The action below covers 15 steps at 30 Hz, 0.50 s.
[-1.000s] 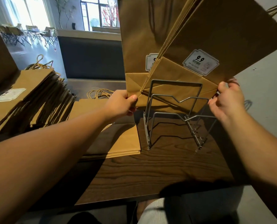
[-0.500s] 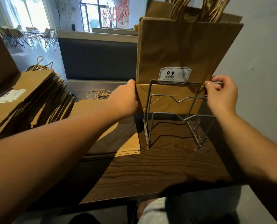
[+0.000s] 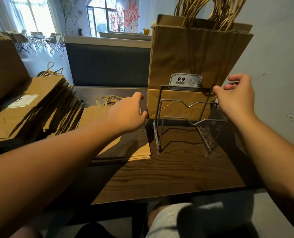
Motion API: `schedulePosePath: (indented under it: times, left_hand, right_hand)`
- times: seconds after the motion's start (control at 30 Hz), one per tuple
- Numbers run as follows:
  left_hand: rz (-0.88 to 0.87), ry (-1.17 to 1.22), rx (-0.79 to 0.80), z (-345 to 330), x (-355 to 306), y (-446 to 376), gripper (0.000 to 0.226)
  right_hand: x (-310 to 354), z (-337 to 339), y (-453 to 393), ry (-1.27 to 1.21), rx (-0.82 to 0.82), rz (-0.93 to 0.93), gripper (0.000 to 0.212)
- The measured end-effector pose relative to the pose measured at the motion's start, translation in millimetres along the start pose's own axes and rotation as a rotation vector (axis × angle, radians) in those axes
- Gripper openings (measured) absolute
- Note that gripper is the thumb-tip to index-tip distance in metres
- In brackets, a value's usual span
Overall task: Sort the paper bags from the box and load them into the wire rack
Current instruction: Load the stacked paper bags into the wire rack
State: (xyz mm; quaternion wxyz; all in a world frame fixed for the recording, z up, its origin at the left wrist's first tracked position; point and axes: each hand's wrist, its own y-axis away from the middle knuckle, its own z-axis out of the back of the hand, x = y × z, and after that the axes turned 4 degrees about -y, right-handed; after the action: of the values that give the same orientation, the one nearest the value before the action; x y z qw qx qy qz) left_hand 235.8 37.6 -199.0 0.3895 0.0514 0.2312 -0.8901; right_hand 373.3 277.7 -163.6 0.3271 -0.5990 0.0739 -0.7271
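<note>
Upright bundle of paper bags (image 3: pixel 191 55) standing in the rearmost slot of the wire rack (image 3: pixel 185 117), near the desk's (image 3: pixel 160 177) right edge, toward its far side. White "9.9" label (image 3: pixel 185 80) on front bag, just above the rack's top wire. Twisted paper handles (image 3: pixel 209 12) sticking up from the bundle. Front slots of rack holding nothing.

Left hand (image 3: pixel 127 114) just beside the bundle's lower left edge, fingers loose and spread, gripping nothing; thumb tip possibly grazing the bag edge, hard to say. Right hand (image 3: pixel 235 98) at the rack's upper right corner, fingers relaxed and apart, holding nothing.

Flat stack of bags (image 3: pixel 125 145) lying on the desk left of the rack, under the left forearm. Fanned pile of bags (image 3: pixel 40 107) at the desk's far left edge.
</note>
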Motion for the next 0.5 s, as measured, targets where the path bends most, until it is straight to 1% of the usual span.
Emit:
schedulePosePath:
  times: [0.07,0.13,0.2,0.3,0.37,0.43,0.5]
  left_hand:
    - [-0.031,-0.018,0.025,4.0,5.9,13.9,0.055]
    - [-0.070,-0.055,0.081,8.4,12.5,30.8,0.053]
    - [-0.102,-0.062,0.155,12.5,18.5,50.0,0.056]
    - [-0.139,-0.084,0.274,16.6,24.3,74.3,0.069]
    - [-0.136,-0.132,0.338,17.1,28.5,90.7,0.077]
    - [-0.114,-0.159,0.346,14.2,34.9,101.0,0.076]
    - [-0.110,-0.163,0.294,10.5,42.4,106.3,0.068]
  right_hand:
    - [8.3,4.3,6.7,0.027,-0.003,0.030,0.042]
    - [17.2,6.9,15.3,0.076,0.010,0.072,0.041]
    - [26.0,7.0,26.8,0.149,0.041,0.152,0.039]
    - [38.1,4.0,41.9,0.242,0.054,0.302,0.034]
    - [44.3,1.4,55.3,0.241,0.083,0.374,0.032]
    - [50.7,-3.7,70.2,0.185,0.129,0.413,0.031]
    - [55.3,-12.2,90.0,0.166,0.180,0.480,0.031]
